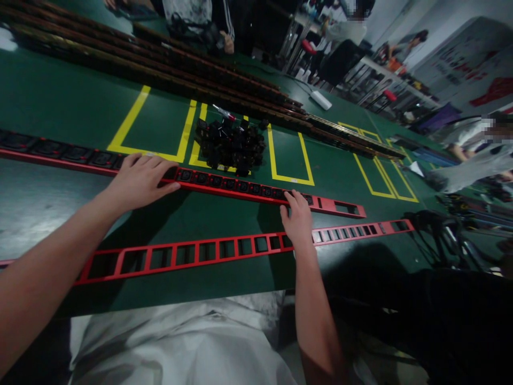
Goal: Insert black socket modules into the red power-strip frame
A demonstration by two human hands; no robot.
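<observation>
Red socket strip [230, 185] on a green table [224, 218], left hand [140, 179] spread wide over it, right hand [298, 215] loosely curled at its edge, grip unclear

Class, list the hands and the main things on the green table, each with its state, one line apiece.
left hand: touching the farther red strip
right hand: touching the same strip
farther red strip: fitted with black sockets
nearer red strip: slots mostly open
black parts: heaped loosely
red-and-silver object: lying at the heap's far edge, kind unclear
dark strips: lying lengthwise in a group
yellow tape: laid in outlines, partly covered
</observation>
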